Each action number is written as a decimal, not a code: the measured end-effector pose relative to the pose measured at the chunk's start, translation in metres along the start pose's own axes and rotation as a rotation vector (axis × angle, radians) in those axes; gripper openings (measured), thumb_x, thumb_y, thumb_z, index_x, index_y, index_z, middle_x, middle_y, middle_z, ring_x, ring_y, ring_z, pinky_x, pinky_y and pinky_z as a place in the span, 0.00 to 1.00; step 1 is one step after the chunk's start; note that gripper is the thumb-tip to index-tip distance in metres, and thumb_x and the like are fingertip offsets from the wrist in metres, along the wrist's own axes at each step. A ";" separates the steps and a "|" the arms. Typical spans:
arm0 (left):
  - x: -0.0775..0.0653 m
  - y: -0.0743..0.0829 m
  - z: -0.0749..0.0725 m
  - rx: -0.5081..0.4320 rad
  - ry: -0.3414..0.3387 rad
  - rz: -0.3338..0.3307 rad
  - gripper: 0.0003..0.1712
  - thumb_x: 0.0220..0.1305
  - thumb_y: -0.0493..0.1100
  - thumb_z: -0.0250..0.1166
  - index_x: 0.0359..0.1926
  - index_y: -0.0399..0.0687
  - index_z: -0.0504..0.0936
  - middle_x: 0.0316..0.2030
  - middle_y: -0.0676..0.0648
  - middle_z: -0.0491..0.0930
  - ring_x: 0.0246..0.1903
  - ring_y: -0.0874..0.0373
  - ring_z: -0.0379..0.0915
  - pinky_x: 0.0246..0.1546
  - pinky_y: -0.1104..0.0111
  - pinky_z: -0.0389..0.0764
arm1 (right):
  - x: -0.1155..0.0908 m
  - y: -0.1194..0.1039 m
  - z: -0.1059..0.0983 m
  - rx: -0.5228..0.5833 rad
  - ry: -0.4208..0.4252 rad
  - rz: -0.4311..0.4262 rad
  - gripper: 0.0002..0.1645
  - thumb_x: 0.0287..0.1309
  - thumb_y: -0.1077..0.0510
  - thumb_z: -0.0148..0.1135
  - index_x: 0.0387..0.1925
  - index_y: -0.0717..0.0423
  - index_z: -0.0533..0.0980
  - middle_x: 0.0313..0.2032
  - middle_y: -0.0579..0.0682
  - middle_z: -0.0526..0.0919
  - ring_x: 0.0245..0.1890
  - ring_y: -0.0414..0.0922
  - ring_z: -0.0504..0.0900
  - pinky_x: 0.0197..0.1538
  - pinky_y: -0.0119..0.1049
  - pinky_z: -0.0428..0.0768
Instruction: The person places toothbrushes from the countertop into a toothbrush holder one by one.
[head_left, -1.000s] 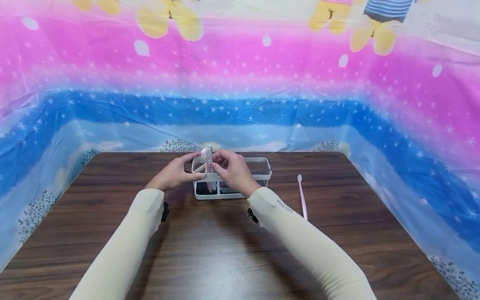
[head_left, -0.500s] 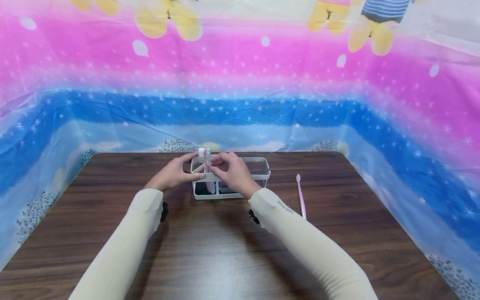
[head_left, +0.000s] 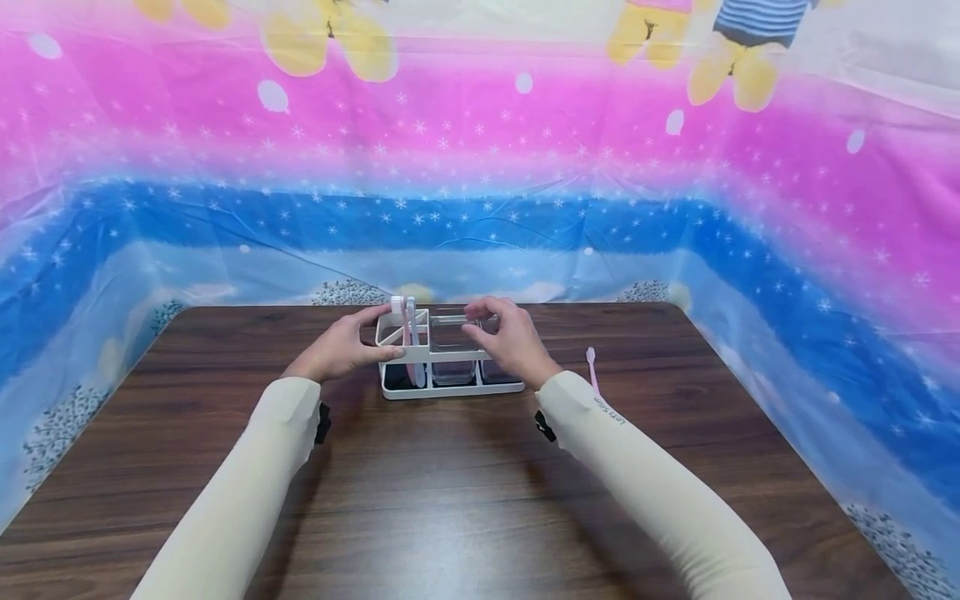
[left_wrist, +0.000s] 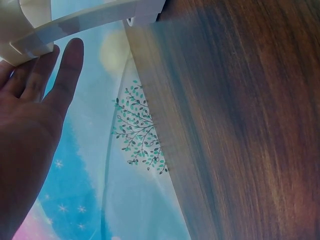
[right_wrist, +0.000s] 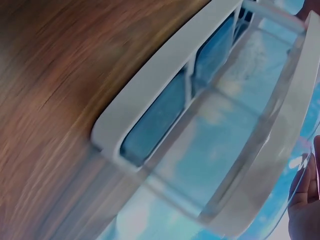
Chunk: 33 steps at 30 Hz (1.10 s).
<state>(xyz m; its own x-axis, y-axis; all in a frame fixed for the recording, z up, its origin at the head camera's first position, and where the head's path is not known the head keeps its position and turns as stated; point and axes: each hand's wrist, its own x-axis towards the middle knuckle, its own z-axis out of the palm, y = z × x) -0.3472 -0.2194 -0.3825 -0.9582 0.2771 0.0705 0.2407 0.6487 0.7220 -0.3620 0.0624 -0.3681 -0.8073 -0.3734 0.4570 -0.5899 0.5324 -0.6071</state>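
A white toothbrush holder (head_left: pixel 480 389) stands near the table's back edge. My left hand (head_left: pixel 337 346) grips its left end, thumb on the front rim and the other fingers behind; some fingertips meet the white frame in the left wrist view. Two toothbrushes stand upright side by side in the holder's left part: a pink one (head_left: pixel 397 306) with its head up and a pale grey one (head_left: pixel 412 321). Over the holder's right half hovers my right hand (head_left: pixel 513 337), fingers loosely bent and holding nothing. Below it sit clear cups (head_left: pixel 453 371), partly hidden by that hand.
On the table to the right lies a pink toothbrush (head_left: pixel 591 365), its lower part hidden behind my right sleeve (head_left: pixel 645 458). A patterned cloth (head_left: pixel 480 208) hangs behind and around the dark wooden table (head_left: pixel 420 483).
My right hand has let go of the grey toothbrush and moved right, over the clear cups. Both toothbrushes stay standing in the holder. My left hand keeps its hold.
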 end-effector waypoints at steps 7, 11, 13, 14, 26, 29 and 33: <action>0.000 -0.002 0.000 0.007 -0.002 -0.009 0.58 0.47 0.69 0.68 0.73 0.52 0.53 0.68 0.37 0.55 0.58 0.40 0.63 0.53 0.45 0.66 | -0.005 0.014 -0.016 -0.003 0.025 0.035 0.14 0.59 0.56 0.65 0.46 0.53 0.79 0.41 0.44 0.79 0.39 0.41 0.76 0.42 0.36 0.76; 0.000 -0.002 0.000 0.007 -0.001 -0.013 0.58 0.47 0.69 0.68 0.73 0.52 0.53 0.68 0.37 0.55 0.59 0.40 0.62 0.53 0.44 0.65 | -0.006 0.020 -0.024 -0.028 0.049 0.026 0.14 0.58 0.57 0.65 0.46 0.55 0.79 0.41 0.45 0.80 0.39 0.43 0.75 0.41 0.37 0.75; 0.000 -0.002 0.000 0.003 -0.003 -0.012 0.59 0.47 0.68 0.68 0.74 0.52 0.53 0.68 0.37 0.54 0.59 0.40 0.62 0.53 0.45 0.66 | -0.008 0.024 -0.030 -0.030 0.063 0.029 0.13 0.58 0.57 0.66 0.45 0.56 0.79 0.40 0.46 0.81 0.36 0.43 0.75 0.39 0.38 0.75; 0.000 -0.002 0.000 0.001 -0.005 -0.010 0.59 0.47 0.69 0.68 0.74 0.52 0.53 0.69 0.37 0.54 0.59 0.40 0.62 0.53 0.45 0.66 | -0.009 0.026 -0.033 -0.030 0.069 0.036 0.13 0.58 0.58 0.65 0.45 0.56 0.79 0.39 0.46 0.81 0.35 0.43 0.76 0.39 0.38 0.75; 0.001 -0.003 0.001 0.001 -0.012 -0.016 0.60 0.46 0.70 0.68 0.74 0.52 0.51 0.70 0.37 0.52 0.63 0.39 0.57 0.55 0.42 0.63 | -0.033 0.068 -0.074 -0.031 0.128 0.136 0.11 0.60 0.60 0.64 0.45 0.56 0.78 0.37 0.49 0.82 0.35 0.43 0.78 0.40 0.38 0.76; 0.001 -0.003 0.001 0.010 -0.008 -0.016 0.60 0.46 0.70 0.68 0.74 0.52 0.52 0.70 0.37 0.52 0.62 0.40 0.58 0.54 0.42 0.63 | -0.040 0.075 -0.081 -0.060 0.130 0.154 0.11 0.60 0.60 0.63 0.45 0.55 0.78 0.38 0.49 0.81 0.36 0.44 0.78 0.41 0.40 0.76; 0.001 -0.003 0.001 0.021 -0.007 -0.010 0.60 0.47 0.70 0.67 0.74 0.51 0.51 0.69 0.37 0.52 0.62 0.39 0.58 0.54 0.42 0.64 | -0.049 0.085 -0.087 -0.084 0.135 0.189 0.11 0.60 0.63 0.63 0.45 0.57 0.78 0.38 0.51 0.81 0.37 0.46 0.79 0.42 0.41 0.77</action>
<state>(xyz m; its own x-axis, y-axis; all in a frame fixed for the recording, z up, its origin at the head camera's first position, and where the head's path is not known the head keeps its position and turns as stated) -0.3487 -0.2201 -0.3851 -0.9596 0.2753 0.0588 0.2345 0.6659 0.7082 -0.3715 0.1919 -0.3856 -0.8904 -0.1591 0.4265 -0.4204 0.6465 -0.6366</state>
